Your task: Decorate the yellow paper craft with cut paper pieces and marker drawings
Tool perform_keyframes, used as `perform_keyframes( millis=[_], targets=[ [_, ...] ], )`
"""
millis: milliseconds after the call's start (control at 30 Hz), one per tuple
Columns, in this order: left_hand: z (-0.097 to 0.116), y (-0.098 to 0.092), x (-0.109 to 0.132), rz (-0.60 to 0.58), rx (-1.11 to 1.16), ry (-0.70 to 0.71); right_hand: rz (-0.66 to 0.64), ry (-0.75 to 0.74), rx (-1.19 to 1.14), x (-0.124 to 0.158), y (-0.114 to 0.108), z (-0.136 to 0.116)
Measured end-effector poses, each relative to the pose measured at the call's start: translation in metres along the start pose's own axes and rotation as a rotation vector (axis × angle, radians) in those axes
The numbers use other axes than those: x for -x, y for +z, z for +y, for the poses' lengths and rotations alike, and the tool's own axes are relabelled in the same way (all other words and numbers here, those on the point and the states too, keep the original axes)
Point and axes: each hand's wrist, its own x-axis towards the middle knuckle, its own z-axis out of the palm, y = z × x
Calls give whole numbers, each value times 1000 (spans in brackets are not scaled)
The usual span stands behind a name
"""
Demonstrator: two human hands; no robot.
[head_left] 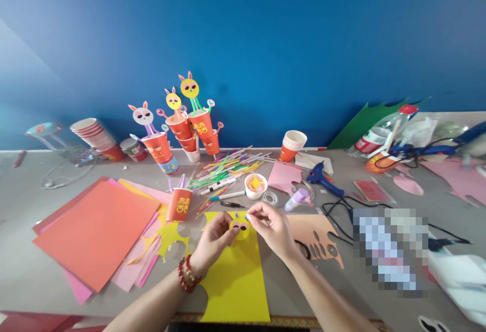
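Note:
A small round yellow paper face [240, 232], with dark eyes and pink patches above them, is pinched between the thumb and fingers of my left hand [212, 241]. A small bluish pointed piece stands at its top edge. My right hand [274, 228] is closed in a pinch at the upper right edge of the face; a tiny pale bit shows at its fingertips, too small to name. Both hands are above a yellow paper sheet [235, 284] with cut-out edges. Just beyond them lie a black pen [231, 204] and a white paper cup [255, 186] holding small paper pieces.
Rabbit-faced red cups [157, 147] stand at the back left, near a heap of straws [228, 167]. An orange paper stack [100, 231] lies left, beside a red cup [179, 205]. To the right are a glue stick [296, 200], a blue glue gun [324, 179] and black scissors [304, 249].

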Motion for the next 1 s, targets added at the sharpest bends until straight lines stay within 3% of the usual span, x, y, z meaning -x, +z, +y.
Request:
perform_keyframes(
  millis=[1000],
  targets=[
    [-3,-2,-1,1,-3,-2,-19,14,-31,1,0,-1]
  ],
)
